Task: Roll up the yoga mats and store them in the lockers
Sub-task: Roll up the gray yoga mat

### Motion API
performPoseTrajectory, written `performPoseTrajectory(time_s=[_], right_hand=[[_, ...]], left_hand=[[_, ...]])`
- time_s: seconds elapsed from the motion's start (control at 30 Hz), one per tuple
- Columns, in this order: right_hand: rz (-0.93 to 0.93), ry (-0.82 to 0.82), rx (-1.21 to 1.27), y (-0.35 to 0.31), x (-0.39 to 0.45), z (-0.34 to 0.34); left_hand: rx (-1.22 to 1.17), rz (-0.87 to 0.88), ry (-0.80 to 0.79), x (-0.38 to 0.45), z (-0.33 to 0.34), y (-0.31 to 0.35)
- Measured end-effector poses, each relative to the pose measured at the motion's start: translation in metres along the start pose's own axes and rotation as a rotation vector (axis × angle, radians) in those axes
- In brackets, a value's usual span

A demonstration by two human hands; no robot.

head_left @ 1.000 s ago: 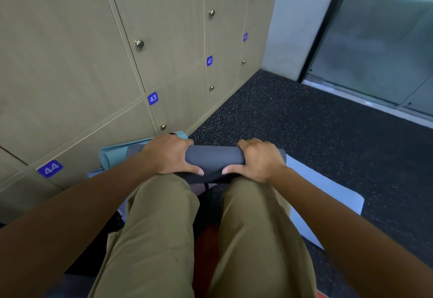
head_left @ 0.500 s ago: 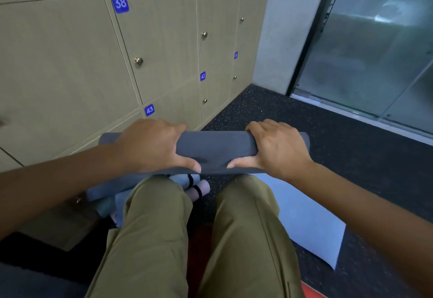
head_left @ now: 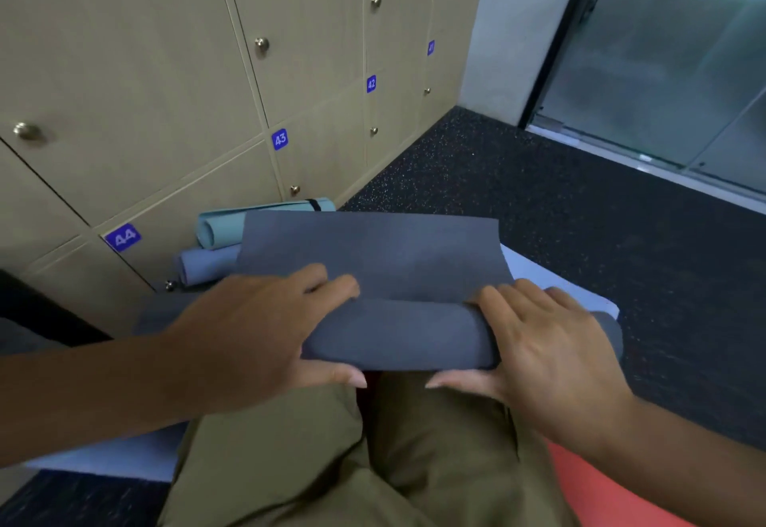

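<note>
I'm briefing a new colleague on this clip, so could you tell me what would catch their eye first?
Centre frame, the left hand and right hand grip a dark grey mat, its loose flap lying ahead. Behind, rolled teal mat and blue mat lie against the numbered lockers.

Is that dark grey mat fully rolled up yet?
No. The dark grey mat is partly rolled: a loose flat flap sticks out beyond both hands.

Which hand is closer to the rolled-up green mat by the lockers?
The left. The left hand holds the grey mat just below the green mat; the right hand holds the grey mat's far end, away from it.
</note>
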State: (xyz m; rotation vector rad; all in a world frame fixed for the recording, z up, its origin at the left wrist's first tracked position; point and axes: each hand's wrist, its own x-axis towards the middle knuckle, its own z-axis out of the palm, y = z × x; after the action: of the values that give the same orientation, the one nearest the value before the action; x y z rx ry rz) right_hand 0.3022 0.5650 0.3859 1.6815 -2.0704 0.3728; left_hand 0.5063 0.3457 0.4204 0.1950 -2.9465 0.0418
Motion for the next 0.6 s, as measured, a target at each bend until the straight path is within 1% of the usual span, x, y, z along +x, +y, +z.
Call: performPoseTrajectory(time_s=[0.07, 0.2, 0.3, 0.43, 0.53, 0.6], right_hand=[[-0.005, -0.026, 0.011, -0.009, -0.017, 0.002], [-0.027, -0.03, -0.004, -0.022, -0.039, 0.01], [-0.033, -0.051, 0.039, -0.024, -0.043, 0.013], [-0.024, -0.107, 0.102, -0.025, -0.041, 0.014], [-0.008, -0.176, 0.138, -0.023, -0.037, 0.013], [-0.006, -0.192, 0.13, -0.022, -0.037, 0.013]], left_hand=[[0.004, 0.008, -0.01, -0.016, 0.009, 0.007], [-0.067, 0.016, -0.047, -0.039, 0.026, 0.019], [-0.088, 0.016, -0.048, -0.044, 0.035, 0.023], [-0.183, -0.016, -0.041, -0.046, 0.041, 0.023], [-0.145, 0.024, -0.012, -0.045, 0.04, 0.022], [-0.117, 0.061, 0.001, -0.043, 0.041, 0.021]])
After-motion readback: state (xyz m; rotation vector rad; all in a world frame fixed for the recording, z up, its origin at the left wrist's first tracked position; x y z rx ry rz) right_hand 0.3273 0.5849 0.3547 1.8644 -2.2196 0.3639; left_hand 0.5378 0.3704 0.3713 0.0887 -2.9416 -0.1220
